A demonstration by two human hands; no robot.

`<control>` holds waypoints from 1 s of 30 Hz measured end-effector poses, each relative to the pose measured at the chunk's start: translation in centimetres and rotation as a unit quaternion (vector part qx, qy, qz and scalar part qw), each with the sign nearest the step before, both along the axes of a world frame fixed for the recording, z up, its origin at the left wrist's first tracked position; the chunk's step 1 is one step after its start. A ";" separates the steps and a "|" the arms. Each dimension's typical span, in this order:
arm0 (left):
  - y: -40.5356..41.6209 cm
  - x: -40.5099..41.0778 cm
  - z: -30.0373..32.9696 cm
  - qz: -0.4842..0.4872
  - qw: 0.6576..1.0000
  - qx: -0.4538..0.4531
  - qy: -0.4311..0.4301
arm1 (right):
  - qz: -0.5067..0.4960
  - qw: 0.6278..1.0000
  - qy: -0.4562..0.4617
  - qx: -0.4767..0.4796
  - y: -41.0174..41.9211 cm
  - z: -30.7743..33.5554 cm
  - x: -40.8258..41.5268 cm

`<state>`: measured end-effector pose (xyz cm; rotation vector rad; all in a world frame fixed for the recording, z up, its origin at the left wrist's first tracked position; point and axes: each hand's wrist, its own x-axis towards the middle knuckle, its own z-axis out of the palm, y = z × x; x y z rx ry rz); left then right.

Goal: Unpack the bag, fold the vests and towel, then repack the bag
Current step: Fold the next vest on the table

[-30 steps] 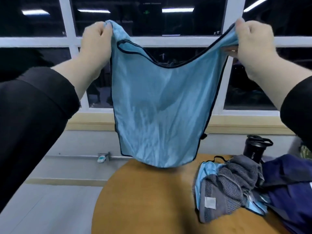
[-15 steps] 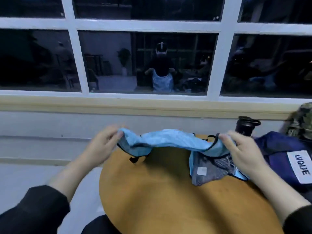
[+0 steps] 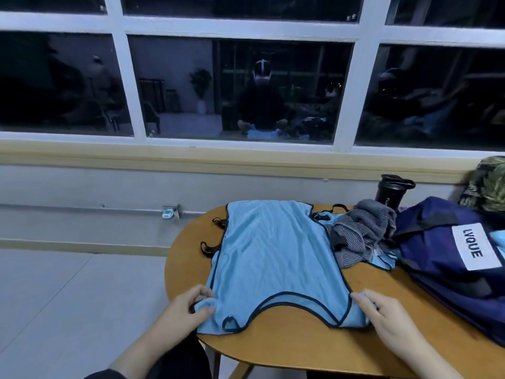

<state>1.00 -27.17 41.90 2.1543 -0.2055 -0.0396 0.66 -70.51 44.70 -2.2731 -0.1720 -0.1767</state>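
Note:
A light blue vest (image 3: pixel 273 255) with dark trim lies spread flat on the round wooden table (image 3: pixel 300 348), its shoulder straps toward me. My left hand (image 3: pixel 188 305) pinches the near left strap between thumb and fingers. My right hand (image 3: pixel 382 313) rests on the near right strap; its grip is unclear. A grey striped towel (image 3: pixel 360 231) lies crumpled over a second blue vest (image 3: pixel 382 258) to the right. The navy bag (image 3: pixel 448 258) with a white LVQUE label lies at the right edge.
A black tumbler (image 3: pixel 390 191) stands behind the towel near the wall. A camouflage item (image 3: pixel 489 184) sits at the far right by the window sill. The table's left edge drops to a grey floor (image 3: pixel 68 296).
The vest was held up in the air, then lowered, and now lies spread flat on the table. Both hands have come down to its near straps.

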 end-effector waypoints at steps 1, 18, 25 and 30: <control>0.0 -0.1 -0.4 -0.005 1.000 0.025 -0.007 | -0.009 1.000 0.009 0.006 0.2 -0.2 -0.3; -1.1 2.2 11.8 0.076 0.994 -0.063 -0.054 | 0.038 0.999 0.007 -0.014 2.0 9.5 3.1; -2.6 15.4 15.4 0.115 0.987 0.016 -0.107 | -0.018 0.999 -0.027 0.034 4.2 12.7 15.5; -3.5 27.3 14.7 0.137 0.989 -0.016 -0.061 | -0.057 0.998 0.000 0.021 6.2 14.3 27.0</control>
